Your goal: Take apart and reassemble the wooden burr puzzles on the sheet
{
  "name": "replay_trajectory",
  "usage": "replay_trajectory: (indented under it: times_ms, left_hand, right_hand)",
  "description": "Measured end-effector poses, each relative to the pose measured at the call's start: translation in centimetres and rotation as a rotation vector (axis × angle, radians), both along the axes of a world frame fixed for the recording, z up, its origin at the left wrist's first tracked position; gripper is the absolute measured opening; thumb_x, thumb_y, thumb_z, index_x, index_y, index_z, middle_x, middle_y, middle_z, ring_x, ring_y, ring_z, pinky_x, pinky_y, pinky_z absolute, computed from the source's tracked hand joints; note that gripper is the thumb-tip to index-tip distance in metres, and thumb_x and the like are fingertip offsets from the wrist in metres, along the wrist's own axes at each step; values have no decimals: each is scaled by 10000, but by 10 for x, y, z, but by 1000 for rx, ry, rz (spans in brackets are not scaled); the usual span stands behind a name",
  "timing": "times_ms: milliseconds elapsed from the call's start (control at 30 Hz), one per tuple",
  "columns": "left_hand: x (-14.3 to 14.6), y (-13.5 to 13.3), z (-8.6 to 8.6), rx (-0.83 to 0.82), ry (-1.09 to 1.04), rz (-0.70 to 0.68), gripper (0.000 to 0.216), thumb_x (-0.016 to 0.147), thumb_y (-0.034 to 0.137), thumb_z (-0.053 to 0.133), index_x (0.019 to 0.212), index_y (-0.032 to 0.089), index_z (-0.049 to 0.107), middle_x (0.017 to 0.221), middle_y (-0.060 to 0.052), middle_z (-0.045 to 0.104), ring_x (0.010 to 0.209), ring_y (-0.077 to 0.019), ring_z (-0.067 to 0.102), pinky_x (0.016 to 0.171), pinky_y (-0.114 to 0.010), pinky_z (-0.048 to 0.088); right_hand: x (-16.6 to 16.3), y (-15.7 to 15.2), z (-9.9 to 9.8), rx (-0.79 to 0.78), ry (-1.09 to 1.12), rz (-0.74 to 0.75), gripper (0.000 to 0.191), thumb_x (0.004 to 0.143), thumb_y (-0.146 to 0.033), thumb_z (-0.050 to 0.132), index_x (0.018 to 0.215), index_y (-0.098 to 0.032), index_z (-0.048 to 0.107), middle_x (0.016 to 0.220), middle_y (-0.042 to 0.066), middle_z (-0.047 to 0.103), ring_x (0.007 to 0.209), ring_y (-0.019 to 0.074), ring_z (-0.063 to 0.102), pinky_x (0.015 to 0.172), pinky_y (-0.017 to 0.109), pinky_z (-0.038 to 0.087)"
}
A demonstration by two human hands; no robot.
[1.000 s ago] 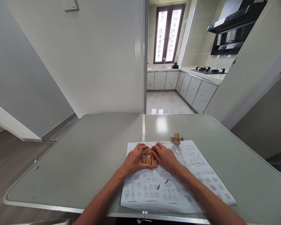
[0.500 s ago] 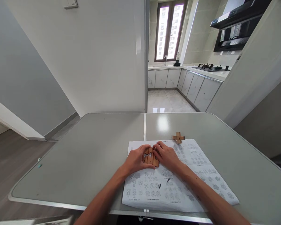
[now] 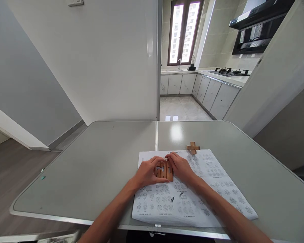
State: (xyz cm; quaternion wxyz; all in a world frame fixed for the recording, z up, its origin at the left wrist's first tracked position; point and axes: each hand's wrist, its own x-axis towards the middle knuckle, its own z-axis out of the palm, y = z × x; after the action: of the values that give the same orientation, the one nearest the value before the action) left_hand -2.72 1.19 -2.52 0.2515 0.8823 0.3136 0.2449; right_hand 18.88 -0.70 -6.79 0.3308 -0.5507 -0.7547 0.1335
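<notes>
Several notched brown wooden puzzle pieces (image 3: 163, 171) lie side by side on a printed paper sheet (image 3: 167, 212). Curved around their left side is my left hand (image 3: 147, 171), fingers at the far edge and thumb along the near edge, gripping the row. My right hand (image 3: 181, 167) closes its bent fingers on the upper end of the rightmost piece (image 3: 169, 172). Pale gaps show through the notches in the row. My fingers hide the outer ends of the pieces.
A cross-shaped wooden assembly (image 3: 193, 147) sits at the far edge of the sheet. Drawings in rows cover the paper. A seam runs across the grey folding table (image 3: 81, 168), and a small teal bit (image 3: 42, 177) lies near its left edge.
My right fingers have drawn back a little from the middle of the pieces to the right edge, so more of the rightmost piece shows. My left hand keeps its hold.
</notes>
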Motion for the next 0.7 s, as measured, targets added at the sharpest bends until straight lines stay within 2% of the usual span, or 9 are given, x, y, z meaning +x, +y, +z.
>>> replay_trajectory:
  times_ms: [133, 200, 333, 700]
  left_hand:
    - [3, -3, 4, 112, -9, -80, 562, 743, 514, 843, 1224, 307, 641, 1349, -72, 654, 1226, -306, 612, 1085, -470, 469]
    - [4, -4, 6, 124, 10, -129, 497, 792, 455, 817, 1238, 318, 648, 1425, -68, 620, 1343, -325, 533, 1143, -508, 421]
    - [5, -7, 8, 91, 67, -205, 534, 810, 392, 806, 1317, 360, 641, 1464, -45, 601, 1486, -350, 390, 1191, -559, 373]
    - [4, -3, 1, 55, 54, -208, 473, 863, 423, 766, 1314, 354, 636, 1482, -34, 584, 1423, -304, 461, 1204, -511, 366]
  right_hand:
    - [1, 1, -1, -12, 41, -13, 322, 1084, -256, 285, 1092, -236, 607, 1054, 50, 698, 861, 187, 675, 758, 306, 503]
    - [1, 1, -1, -9, 61, -26, 320, 1080, -258, 282, 1083, -237, 601, 1044, 51, 701, 864, 191, 674, 751, 307, 501]
    - [1, 0, -1, -10, 94, -68, 320, 1072, -266, 285, 1074, -243, 603, 980, 42, 709, 802, 186, 666, 711, 299, 501]
    - [1, 3, -2, -20, 132, -68, 311, 1071, -305, 295, 1046, -243, 598, 971, 47, 712, 821, 206, 668, 734, 324, 503]
